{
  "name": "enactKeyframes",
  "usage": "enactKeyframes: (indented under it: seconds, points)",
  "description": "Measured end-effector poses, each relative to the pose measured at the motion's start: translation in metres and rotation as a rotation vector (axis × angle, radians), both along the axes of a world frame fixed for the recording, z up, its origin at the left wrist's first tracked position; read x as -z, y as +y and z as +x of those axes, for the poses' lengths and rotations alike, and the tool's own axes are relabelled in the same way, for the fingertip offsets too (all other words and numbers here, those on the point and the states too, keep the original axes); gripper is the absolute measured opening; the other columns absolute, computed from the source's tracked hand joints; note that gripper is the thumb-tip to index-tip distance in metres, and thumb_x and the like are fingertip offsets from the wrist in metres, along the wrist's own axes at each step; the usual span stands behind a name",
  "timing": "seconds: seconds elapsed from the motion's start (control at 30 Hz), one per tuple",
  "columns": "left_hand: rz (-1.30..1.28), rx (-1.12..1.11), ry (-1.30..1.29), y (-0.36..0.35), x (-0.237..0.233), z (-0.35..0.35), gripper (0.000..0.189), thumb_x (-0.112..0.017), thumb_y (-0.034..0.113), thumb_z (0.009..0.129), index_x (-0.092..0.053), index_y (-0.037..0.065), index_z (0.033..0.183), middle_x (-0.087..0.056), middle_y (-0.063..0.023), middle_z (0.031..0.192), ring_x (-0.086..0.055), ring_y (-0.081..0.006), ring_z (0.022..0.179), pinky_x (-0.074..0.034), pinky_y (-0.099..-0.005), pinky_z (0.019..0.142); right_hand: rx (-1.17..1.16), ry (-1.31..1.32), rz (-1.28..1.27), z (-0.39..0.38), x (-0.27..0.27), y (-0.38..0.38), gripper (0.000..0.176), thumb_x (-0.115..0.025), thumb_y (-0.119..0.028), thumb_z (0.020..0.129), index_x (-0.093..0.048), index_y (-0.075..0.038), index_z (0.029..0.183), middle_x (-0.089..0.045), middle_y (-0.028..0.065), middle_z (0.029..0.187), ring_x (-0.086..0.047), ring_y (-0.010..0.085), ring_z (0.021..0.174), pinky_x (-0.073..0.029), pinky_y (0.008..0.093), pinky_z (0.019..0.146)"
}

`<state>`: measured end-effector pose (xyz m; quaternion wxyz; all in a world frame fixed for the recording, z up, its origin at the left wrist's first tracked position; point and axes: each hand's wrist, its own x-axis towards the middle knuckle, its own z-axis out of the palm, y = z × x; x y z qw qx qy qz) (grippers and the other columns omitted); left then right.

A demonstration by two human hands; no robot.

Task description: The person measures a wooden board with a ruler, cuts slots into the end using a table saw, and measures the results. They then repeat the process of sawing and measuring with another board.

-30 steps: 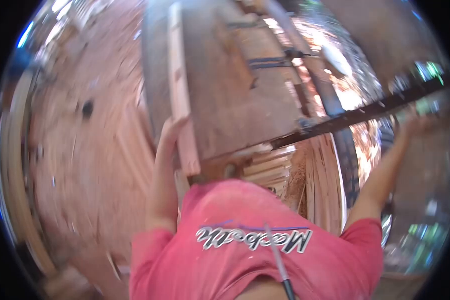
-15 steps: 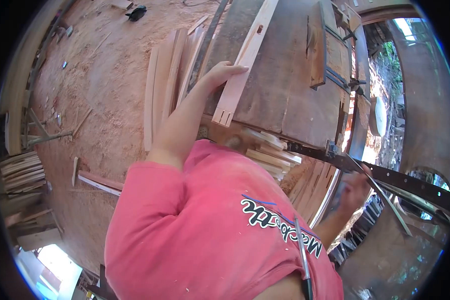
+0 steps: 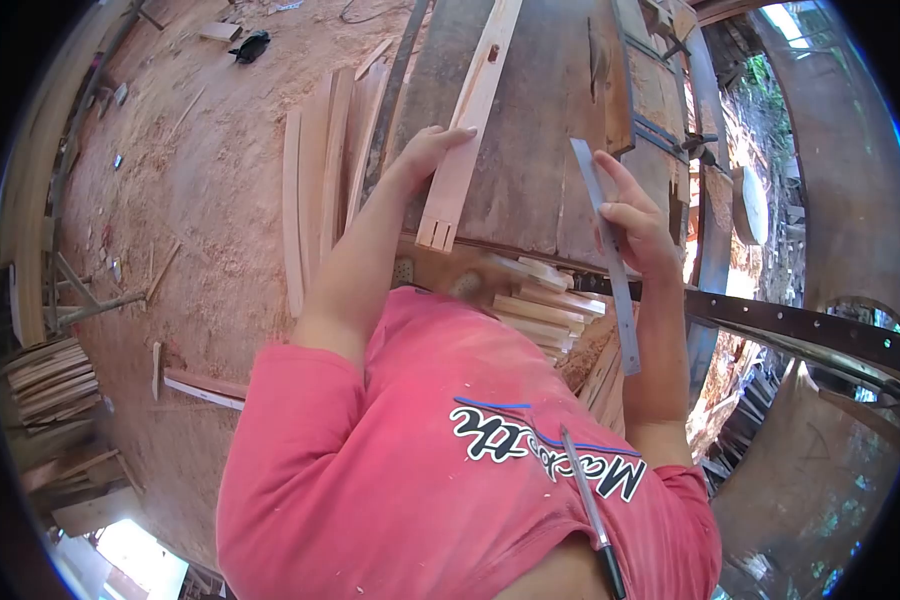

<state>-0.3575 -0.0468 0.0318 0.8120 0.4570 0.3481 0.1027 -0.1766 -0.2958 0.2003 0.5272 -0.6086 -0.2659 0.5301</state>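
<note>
My left hand [image 3: 435, 155] is closed around a long pale wooden piece [image 3: 460, 160] that lies on the workbench, thumb on its upper face. Several narrow slots are cut at the near end of that piece, and a small mortise hole shows farther up. Raised over the bench's right part, my right hand [image 3: 635, 220] pinches a thin metal ruler [image 3: 615, 270], index finger stretched out. The ruler stands apart from the wood. A pen [image 3: 590, 495] rests against the front of my pink shirt [image 3: 420, 440].
The dark wooden workbench [image 3: 530, 120] carries a clamped wooden frame [image 3: 660, 100] at its right. Planks [image 3: 315, 180] lean along its left side, and short wooden pieces [image 3: 540, 305] are stacked by its near edge. Sawdust covers the floor [image 3: 190, 250]. A dark perforated metal bar [image 3: 800, 325] extends to the right.
My right hand has come up from the lower right, bringing the metal ruler over the bench. My left hand keeps its hold on the wooden piece. The whole view has shifted slightly.
</note>
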Motion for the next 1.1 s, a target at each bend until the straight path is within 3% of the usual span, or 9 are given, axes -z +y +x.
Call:
enactKeyframes:
  seconds: [0.13, 0.23, 0.3, 0.4, 0.63, 0.73, 0.93, 1.1]
  points:
    - [-0.011, -0.025, -0.002, -0.002, -0.004, -0.003, 0.040, -0.070, 0.036, 0.090, -0.063, -0.001, 0.102, -0.069, -0.0122, 0.084, -0.068, -0.0194, 0.070, -0.055, -0.0324, 0.062, -0.108, 0.029, -0.010, -0.002, 0.007, 0.008, 0.057, -0.050, -0.005, 0.091, -0.039, -0.004, 0.147, -0.059, 0.0042, 0.087, -0.058, 0.0094, 0.070, -0.047, 0.0240, 0.064]
    - [0.018, -0.016, 0.016, 0.000, -0.005, -0.003, 0.040, -0.070, 0.036, 0.090, -0.063, -0.002, 0.100, -0.069, -0.0135, 0.084, -0.069, -0.0200, 0.069, -0.056, -0.0326, 0.061, -0.112, 0.136, -0.106, -0.010, 0.016, 0.016, 0.049, -0.051, -0.006, 0.094, -0.046, -0.003, 0.142, -0.060, 0.0028, 0.086, -0.059, 0.0095, 0.068, -0.049, 0.0256, 0.062]
    - [0.042, -0.011, -0.015, 0.001, -0.002, -0.002, 0.040, -0.069, 0.036, 0.090, -0.063, -0.002, 0.100, -0.069, -0.0142, 0.083, -0.069, -0.0204, 0.069, -0.056, -0.0327, 0.061, -0.187, 0.015, -0.205, -0.017, 0.032, 0.017, 0.037, -0.052, -0.011, 0.098, -0.054, -0.004, 0.134, -0.060, 0.0010, 0.082, -0.059, 0.0087, 0.066, -0.049, 0.0260, 0.060]
    - [0.096, 0.007, -0.030, 0.005, 0.004, -0.002, 0.039, -0.069, 0.035, 0.091, -0.063, -0.003, 0.099, -0.069, -0.0156, 0.082, -0.069, -0.0212, 0.068, -0.056, -0.0330, 0.061, -0.122, 0.040, -0.105, -0.053, 0.028, 0.028, 0.029, -0.054, -0.015, 0.100, -0.059, -0.003, 0.126, -0.060, 0.0007, 0.077, -0.058, 0.0077, 0.063, -0.048, 0.0247, 0.058]
    - [0.075, -0.026, -0.025, 0.010, 0.017, 0.006, 0.045, -0.062, 0.040, 0.094, -0.064, -0.004, 0.100, -0.070, -0.0166, 0.081, -0.070, -0.0238, 0.068, -0.056, -0.0344, 0.061, -0.271, -0.019, -0.216, -0.083, 0.058, 0.033, 0.023, -0.054, -0.012, 0.097, -0.067, -0.001, 0.113, -0.060, -0.0002, 0.073, -0.051, 0.0064, 0.060, -0.044, 0.0229, 0.057]
    - [0.079, -0.017, 0.016, 0.009, 0.010, 0.005, 0.048, -0.060, 0.042, 0.095, -0.064, -0.005, 0.102, -0.071, -0.0165, 0.084, -0.070, -0.0242, 0.069, -0.056, -0.0353, 0.063, -0.388, -0.187, -0.266, -0.096, 0.064, 0.034, 0.023, -0.059, -0.014, 0.090, -0.071, 0.001, 0.101, -0.066, 0.0038, 0.076, -0.055, 0.0088, 0.063, -0.046, 0.0277, 0.060]
    - [0.046, -0.024, 0.024, 0.005, 0.003, 0.003, 0.049, -0.061, 0.043, 0.094, -0.064, -0.005, 0.104, -0.070, -0.0160, 0.085, -0.070, -0.0242, 0.073, -0.056, -0.0351, 0.065, -0.306, -0.341, -0.244, -0.111, 0.067, 0.036, 0.030, -0.059, -0.014, 0.085, -0.072, 0.001, 0.108, -0.070, 0.0116, 0.079, -0.062, 0.0134, 0.068, -0.050, 0.0305, 0.067]
    - [0.067, -0.014, 0.015, 0.006, 0.006, 0.004, 0.049, -0.061, 0.043, 0.094, -0.065, -0.005, 0.104, -0.070, -0.0157, 0.085, -0.071, -0.0241, 0.074, -0.056, -0.0348, 0.067, -0.271, -0.312, -0.310, -0.115, 0.074, 0.036, 0.030, -0.059, -0.013, 0.085, -0.072, 0.001, 0.108, -0.068, 0.0102, 0.075, -0.060, 0.0131, 0.062, -0.050, 0.0304, 0.062]
